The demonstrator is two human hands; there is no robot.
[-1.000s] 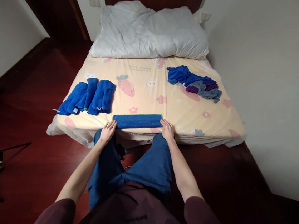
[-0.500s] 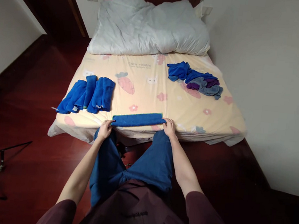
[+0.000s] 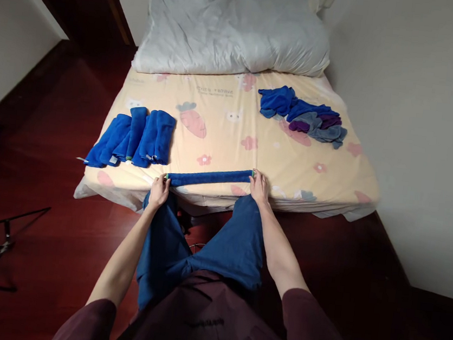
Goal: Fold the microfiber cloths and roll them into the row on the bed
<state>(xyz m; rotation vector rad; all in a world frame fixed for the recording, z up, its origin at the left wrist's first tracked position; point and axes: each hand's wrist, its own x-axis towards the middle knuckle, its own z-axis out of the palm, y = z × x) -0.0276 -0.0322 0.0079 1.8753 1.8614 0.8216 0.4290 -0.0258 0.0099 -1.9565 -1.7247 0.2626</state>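
Note:
A blue towel (image 3: 210,177), folded into a long narrow strip, lies across the near edge of the bed. My left hand (image 3: 159,191) is closed on its left end, and my right hand (image 3: 259,186) pinches its right end. Green edging shows at both ends. To the left, several folded blue towels (image 3: 136,138) lie side by side, overlapping, with small white tags at their lower ends. Toward the right rear is a loose heap of crumpled cloths (image 3: 302,116) in blue, grey and purple.
The bed (image 3: 222,137) has a pale yellow sheet printed with carrots and flowers. A bunched grey-white quilt (image 3: 234,31) lies at its head. Black metal stand legs (image 3: 6,240) are on the dark red floor at left. A white wall (image 3: 409,142) rises on the right.
The blue strip has become narrower, its far green edge folded over toward me. Both hands stay at its ends. The camera view has tilted slightly down.

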